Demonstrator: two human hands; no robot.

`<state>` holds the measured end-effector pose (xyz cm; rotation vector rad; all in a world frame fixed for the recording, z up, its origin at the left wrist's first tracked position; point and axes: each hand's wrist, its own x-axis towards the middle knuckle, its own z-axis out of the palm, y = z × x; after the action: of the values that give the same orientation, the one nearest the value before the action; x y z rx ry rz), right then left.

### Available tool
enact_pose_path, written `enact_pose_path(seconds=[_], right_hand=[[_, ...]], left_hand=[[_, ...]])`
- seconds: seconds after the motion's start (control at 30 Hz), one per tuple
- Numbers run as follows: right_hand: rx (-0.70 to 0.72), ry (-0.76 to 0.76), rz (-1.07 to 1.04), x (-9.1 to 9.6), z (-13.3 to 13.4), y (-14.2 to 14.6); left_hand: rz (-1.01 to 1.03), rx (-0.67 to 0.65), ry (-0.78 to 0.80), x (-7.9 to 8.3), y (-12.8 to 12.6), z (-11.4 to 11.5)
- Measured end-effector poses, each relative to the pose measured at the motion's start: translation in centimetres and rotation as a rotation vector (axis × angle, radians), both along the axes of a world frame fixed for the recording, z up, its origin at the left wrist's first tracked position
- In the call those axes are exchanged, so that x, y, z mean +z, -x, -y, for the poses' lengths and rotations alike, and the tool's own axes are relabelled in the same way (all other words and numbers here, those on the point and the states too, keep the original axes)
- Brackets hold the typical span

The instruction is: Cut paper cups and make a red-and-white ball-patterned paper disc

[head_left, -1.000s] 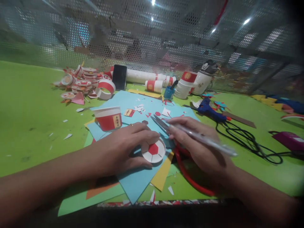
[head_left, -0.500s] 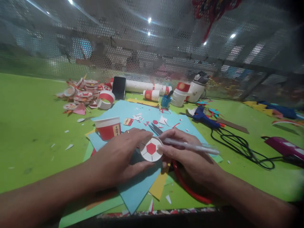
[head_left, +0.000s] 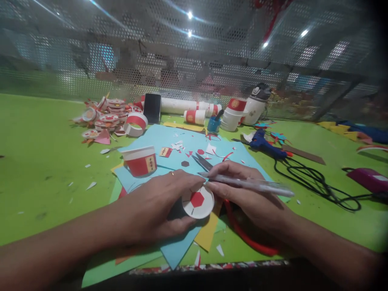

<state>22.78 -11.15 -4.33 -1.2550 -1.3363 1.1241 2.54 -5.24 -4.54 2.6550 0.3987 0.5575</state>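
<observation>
A round white paper disc (head_left: pixel 206 206), with a red hexagon at its centre and short dark lines running outward, is gripped at its edge between the thumb and fingers of my left hand (head_left: pixel 163 198). My right hand (head_left: pixel 239 188) is closed around a pale, clear-barrelled pen (head_left: pixel 257 185) whose tip points left, just above the disc. Scissors (head_left: pixel 203 162) are also tucked in that hand; their blades stick out past the fingers and a red handle loop hangs below the palm. Beyond my left hand stands a red-and-white paper cup (head_left: pixel 139 162).
Blue paper (head_left: pixel 157 137) with scraps and a dark hexagon (head_left: pixel 185 163) covers the middle. Behind are a pile of paper pieces (head_left: pixel 109 117), a phone (head_left: pixel 152 108), stacked cups (head_left: pixel 232 117) and a bottle (head_left: pixel 254 107). A blue glue gun (head_left: pixel 266 145) and its cord lie right.
The disc has tilted and come slightly lower and to the right. My right thumb has left its face, and the pen tip now shows above it. The view has shifted a little.
</observation>
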Motion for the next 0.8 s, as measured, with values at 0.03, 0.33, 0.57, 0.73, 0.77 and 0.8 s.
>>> enact_pose_path(seconds=[0.03,0.33,0.57,0.73,0.77,0.8], right_hand=[[0.014,0.021,-0.012,0.1,0.0,0.0],[0.030,0.082,0.022,0.1,0.2,0.1],[-0.131,-0.088,0.175,0.2,0.5,-0.2],[-0.129,-0.126,0.115,0.3,0.7,-0.6],[-0.103,-0.107,0.084,0.2,0.7,-0.7],[-0.081,-0.082,0.056,0.0,0.7,-0.7]], left_hand=[[-0.001,0.004,0.001,0.0,0.0,0.0],[-0.011,0.046,0.049,0.0,-0.1,-0.4],[-0.071,0.074,0.034,-0.3,0.1,-1.2],[-0.088,0.047,0.043,-0.6,0.2,-1.9],[-0.084,0.039,0.045,-0.6,0.2,-2.0],[-0.086,0.032,0.050,-0.6,0.2,-2.0]])
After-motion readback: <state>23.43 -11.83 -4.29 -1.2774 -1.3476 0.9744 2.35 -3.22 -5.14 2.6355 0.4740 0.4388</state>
